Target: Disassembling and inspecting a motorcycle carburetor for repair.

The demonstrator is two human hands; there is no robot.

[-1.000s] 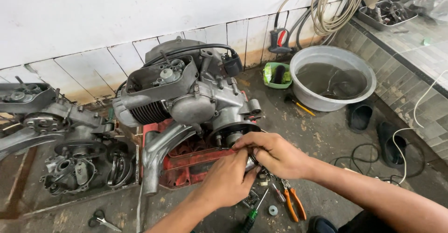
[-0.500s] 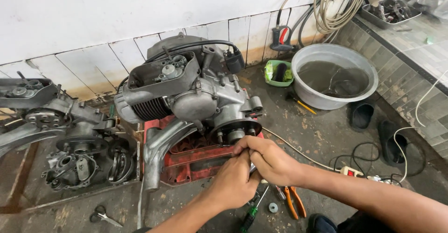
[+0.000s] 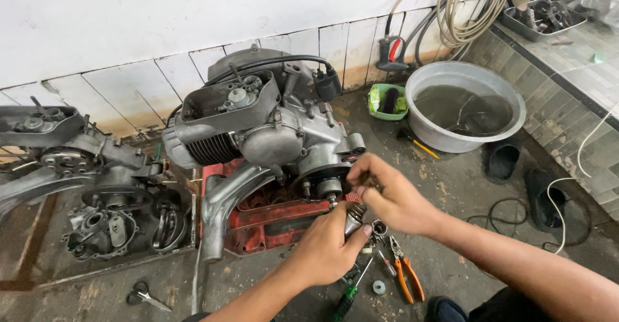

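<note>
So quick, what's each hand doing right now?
Left hand: closed around a small ribbed metal part by the engine.
Right hand: fingers pinched on the red-tipped top of that part.

No labels, signs or screens show anywhere in the head view, and nothing here is plainly a package. The nearest thing to one is a small green container (image 3: 389,100), squarish and open at the top, standing on the floor against the tiled wall, just beside a grey metal basin (image 3: 509,88) of murky water. Something dark sits inside it, with a bit of pale yellowish material along its edges; what these are cannot be told. No printed faces or stickers can be made out on it.
</note>
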